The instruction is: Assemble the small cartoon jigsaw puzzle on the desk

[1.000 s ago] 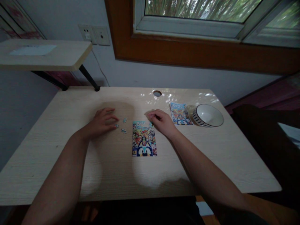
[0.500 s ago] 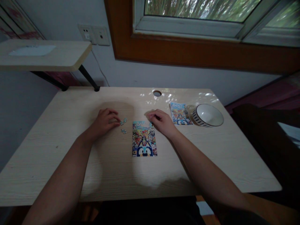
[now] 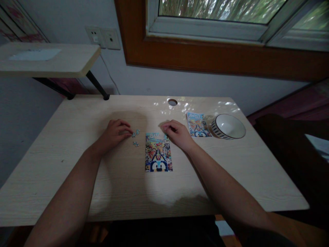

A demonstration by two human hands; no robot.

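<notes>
A colourful jigsaw puzzle (image 3: 158, 156) with a blue cartoon dog's face lies flat in the middle of the table. Left of it are several small loose puzzle pieces (image 3: 136, 144), pale blue and dark. My left hand (image 3: 115, 133) rests on the table with fingers loosely apart, its fingertips at the upper pieces. At the puzzle's upper right corner is my right hand (image 3: 178, 134), thumb and fingers pinched together; whatever may be between them is hidden. The puzzle's top edge looks uneven near that hand.
A printed picture sheet (image 3: 198, 125) with the same design lies to the right, beside a white bowl (image 3: 229, 127) with dark stripes. The table (image 3: 123, 192) has a round cable hole (image 3: 172, 102) at the back. A raised shelf (image 3: 74, 61) stands over the left rear.
My left fingertips have shifted very slightly at the upper loose pieces. The right hand and the puzzle look the same.
</notes>
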